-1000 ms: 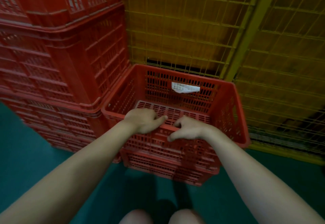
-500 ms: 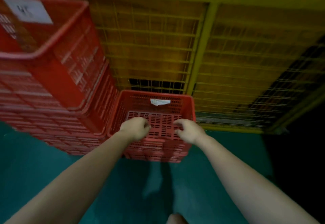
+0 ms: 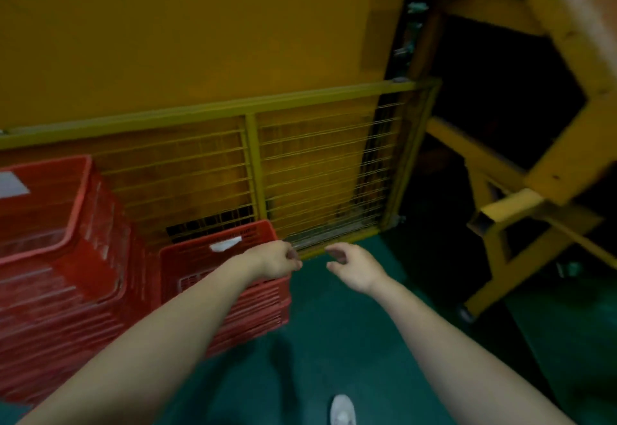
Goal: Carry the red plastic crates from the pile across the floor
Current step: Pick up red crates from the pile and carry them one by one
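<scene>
1. Green floor [image 3: 334,341] carries the low red crate [image 3: 233,297] at lower left of centre. The crate's far wall, with a white label [image 3: 225,245], is close against the yellow mesh fence [image 3: 317,174]. Just beside it, at the left edge, stands the tall pile of red crates [image 3: 60,257].
2. Both hands sit above and to the right of this crate. The left forearm crosses over it, so I cannot tell which way its long axis runs.
3. Nearer to it is the left hand [image 3: 272,262], at the crate's far right corner, fingers loosely curled with nothing seen in them. Whether it touches the rim cannot be told.
4. Off the crate entirely, the right hand [image 3: 355,269] hangs over bare floor, fingers relaxed and slightly apart, holding nothing.
5. A fresh grip on this crate would probably need both hands to swing leftward, the right one farther.
6. Further out, a plain yellow panel [image 3: 200,40] rises above the fence. A yellow steel frame [image 3: 551,190] fills the right side against a dark gap, and a white shoe [image 3: 342,409] shows at bottom centre.
</scene>
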